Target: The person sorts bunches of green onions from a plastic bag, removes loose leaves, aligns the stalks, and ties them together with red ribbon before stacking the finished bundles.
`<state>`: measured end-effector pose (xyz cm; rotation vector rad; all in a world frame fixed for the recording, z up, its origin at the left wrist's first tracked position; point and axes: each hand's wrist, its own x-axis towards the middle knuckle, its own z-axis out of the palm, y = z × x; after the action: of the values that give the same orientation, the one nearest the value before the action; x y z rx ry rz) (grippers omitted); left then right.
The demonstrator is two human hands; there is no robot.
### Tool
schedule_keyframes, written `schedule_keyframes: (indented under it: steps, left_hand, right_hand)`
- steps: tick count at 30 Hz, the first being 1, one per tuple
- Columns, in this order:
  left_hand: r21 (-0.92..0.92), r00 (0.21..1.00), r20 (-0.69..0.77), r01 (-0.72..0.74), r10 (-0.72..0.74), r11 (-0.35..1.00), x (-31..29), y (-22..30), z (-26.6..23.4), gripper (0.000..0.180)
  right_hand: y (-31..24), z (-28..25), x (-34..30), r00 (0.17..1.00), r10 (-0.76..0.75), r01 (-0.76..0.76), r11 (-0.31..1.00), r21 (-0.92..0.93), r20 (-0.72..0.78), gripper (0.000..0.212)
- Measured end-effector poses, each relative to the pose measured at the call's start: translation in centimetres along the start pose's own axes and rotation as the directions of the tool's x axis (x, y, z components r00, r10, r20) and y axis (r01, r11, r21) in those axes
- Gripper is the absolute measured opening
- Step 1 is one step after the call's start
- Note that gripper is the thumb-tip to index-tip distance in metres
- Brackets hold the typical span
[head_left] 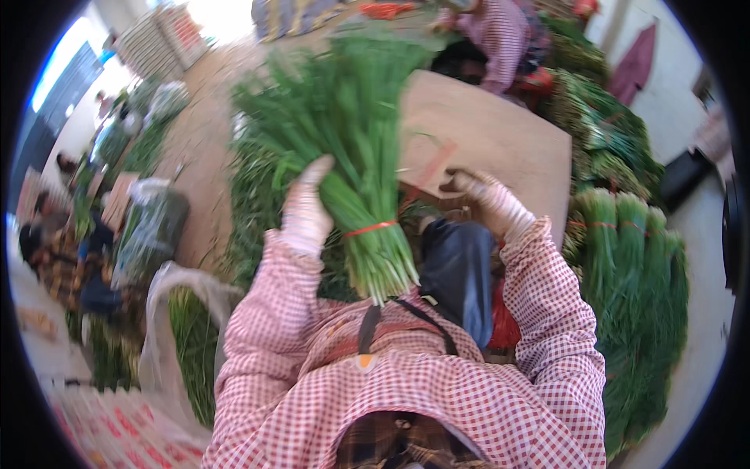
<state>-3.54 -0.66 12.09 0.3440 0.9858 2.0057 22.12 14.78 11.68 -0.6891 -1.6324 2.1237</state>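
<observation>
Head view: the green bunch (351, 133) is pinched by the left hand (307, 200), seemingly for steadiness, with the red band (370, 228) below this grip and the right hand (480, 194) spread beside.

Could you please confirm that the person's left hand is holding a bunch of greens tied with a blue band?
Not quite: the head view shows that the band is red, not blue; the left hand is indeed holding the bunch of greens.

2 arms (269, 313) forward, apart; left grip (306, 205) clasped, right grip (486, 199) loosely curled.
</observation>
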Motion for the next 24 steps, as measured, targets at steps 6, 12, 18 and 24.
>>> schedule_keyframes:
  steps: [6,12,18,24]
  left_hand:
    - [-0.054,0.958,0.171,0.244,-0.232,0.968,-0.1,3.8,5.6,0.061]
    - [-0.007,0.866,0.336,0.397,-0.372,0.918,-0.1,-6.3,12.8,0.060]
    - [0.148,0.738,0.394,0.538,-0.548,0.830,-4.5,-12.4,16.2,0.055]
    - [0.294,0.446,0.652,0.596,-0.613,0.747,-7.9,-15.4,21.3,0.057]
  right_hand:
    - [-1.0,0.5,-4.9,0.894,-0.434,0.229,0.655,-0.720,-0.111,0.050]
    - [2.7,-1.4,-15.3,0.461,-0.815,-0.110,0.341,-0.934,-0.351,0.070]
    - [11.4,-4.7,-25.2,0.806,-0.304,-0.066,0.807,-0.587,-0.508,0.046]
    - [8.3,-2.9,-32.1,0.754,-0.287,0.347,0.938,-0.013,-0.590,0.113]
